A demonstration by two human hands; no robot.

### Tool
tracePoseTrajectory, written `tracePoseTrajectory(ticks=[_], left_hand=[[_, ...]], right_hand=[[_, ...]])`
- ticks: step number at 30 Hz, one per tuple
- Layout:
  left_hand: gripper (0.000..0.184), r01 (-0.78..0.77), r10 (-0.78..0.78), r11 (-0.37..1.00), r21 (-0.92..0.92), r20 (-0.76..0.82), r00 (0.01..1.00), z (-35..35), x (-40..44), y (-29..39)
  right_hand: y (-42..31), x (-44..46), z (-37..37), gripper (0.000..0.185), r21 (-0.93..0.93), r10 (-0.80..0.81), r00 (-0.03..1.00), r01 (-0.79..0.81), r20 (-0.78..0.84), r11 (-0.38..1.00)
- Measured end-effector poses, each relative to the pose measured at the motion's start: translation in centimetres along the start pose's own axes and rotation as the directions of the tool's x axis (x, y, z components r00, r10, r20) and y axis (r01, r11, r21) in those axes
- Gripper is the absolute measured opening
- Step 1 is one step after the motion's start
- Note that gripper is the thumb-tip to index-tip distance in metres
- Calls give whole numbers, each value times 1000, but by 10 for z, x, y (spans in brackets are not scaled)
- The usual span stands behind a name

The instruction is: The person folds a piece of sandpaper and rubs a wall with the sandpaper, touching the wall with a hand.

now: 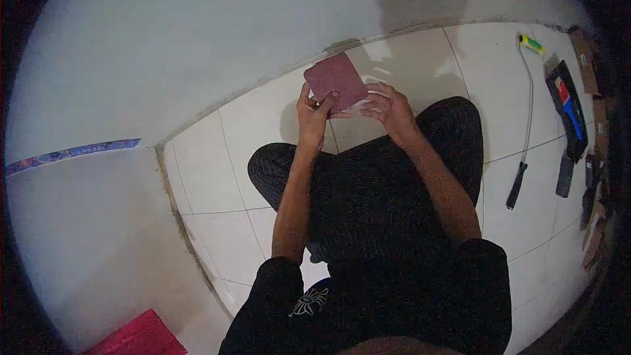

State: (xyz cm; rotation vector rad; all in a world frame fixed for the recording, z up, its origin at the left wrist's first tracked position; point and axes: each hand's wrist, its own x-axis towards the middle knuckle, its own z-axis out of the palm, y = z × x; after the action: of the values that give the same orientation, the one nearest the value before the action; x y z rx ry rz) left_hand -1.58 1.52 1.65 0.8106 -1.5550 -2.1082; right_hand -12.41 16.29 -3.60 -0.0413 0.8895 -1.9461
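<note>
A maroon square sheet of sandpaper (336, 79) is held up in front of me, tilted, close to the foot of the wall. My left hand (317, 115) grips its lower left part, thumb pressed on the face and fingers behind it. At the sheet's lower right corner is my right hand (392, 112), its fingers apart and slightly bent. Whether those fingertips touch the sandpaper I cannot tell. The fingers behind the sheet are partly hidden.
I sit cross-legged on a tiled floor (217, 177) facing a pale wall (197, 46). To the right lie a paint roller (531, 45) with a long wire handle, and a black tray (557, 85) holding a blue-and-red brush (568, 108). A red item (138, 335) is at lower left.
</note>
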Motion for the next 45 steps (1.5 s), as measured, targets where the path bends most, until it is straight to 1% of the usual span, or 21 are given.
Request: tracePoseTrajectory(ticks=[5,9,10,11,12,14,18,20,23,24,25,27,29,31,32,34,37,41,43,44,45], left_hand=[[50,-7,8,999,48,-5,1000,-2,1,-1],[50,-43,43,999,16,5,999,-3,1,-4],[50,-27,27,999,30,-11,1000,-2,1,-3],[51,-10,11,999,44,-26,1000,-1,1,-2],[51,-11,12,999,43,-26,1000,-1,1,-2],[52,-26,25,998,55,12,1000,-2,0,-2],[51,-38,38,998,41,4,999,-3,1,-3],[51,-42,41,995,88,12,999,-2,0,-2],[46,-42,43,995,95,-8,999,2,-3,4],[45,-27,27,999,-17,1,1000,1,-2,2],[45,-53,53,998,-25,-4,999,1,-2,3],[47,-22,25,998,57,-54,998,2,-1,4],[50,-11,13,999,53,-50,999,-4,4,2],[54,6,-30,987,162,150,988,-8,3,-4],[57,-69,13,979,191,281,960,-12,8,-19],[59,-41,-13,985,169,311,950,-7,1,-9],[62,-21,-31,989,147,341,939,-8,3,-10],[66,-63,11,987,147,328,945,-14,5,-15],[68,-82,5,972,222,326,945,-19,11,-28],[71,-99,-17,947,306,355,935,-20,16,-35],[71,-102,-5,951,292,344,939,-18,15,-27]], right_hand=[[-7,2,4,48,44,85,989,-80,-124,996],[-2,3,-9,44,89,77,994,-70,-74,994],[4,6,-13,44,-190,-76,997,75,4,979],[9,8,-17,45,-439,-200,973,232,119,868],[5,6,-11,45,-440,-199,973,232,119,868],[-8,-3,8,53,-314,-61,995,35,-75,949],[-7,-4,5,51,-388,-116,989,72,-92,919],[-14,-7,9,49,-504,-105,988,34,-113,863],[0,1,-8,46,-508,-188,973,97,-131,856],[-12,-4,1,35,-532,-60,972,-72,-226,843],[-12,-4,1,35,-546,-71,976,-54,-205,836],[-13,1,-2,32,-263,30,966,-99,-255,960],[-7,9,5,41,-295,-39,973,-31,-229,955],[7,20,0,56,-240,-109,991,87,-78,967],[3,16,-2,56,-262,-129,989,107,-67,959],[-11,4,15,56,-167,71,996,-61,54,984],[-5,2,15,52,-201,57,998,-54,11,978],[16,18,-7,47,-276,-14,998,30,58,961],[14,14,0,44,-532,-112,993,106,20,840],[13,11,4,44,-546,-96,995,98,31,832],[10,8,10,42,-685,-215,975,198,61,702]])
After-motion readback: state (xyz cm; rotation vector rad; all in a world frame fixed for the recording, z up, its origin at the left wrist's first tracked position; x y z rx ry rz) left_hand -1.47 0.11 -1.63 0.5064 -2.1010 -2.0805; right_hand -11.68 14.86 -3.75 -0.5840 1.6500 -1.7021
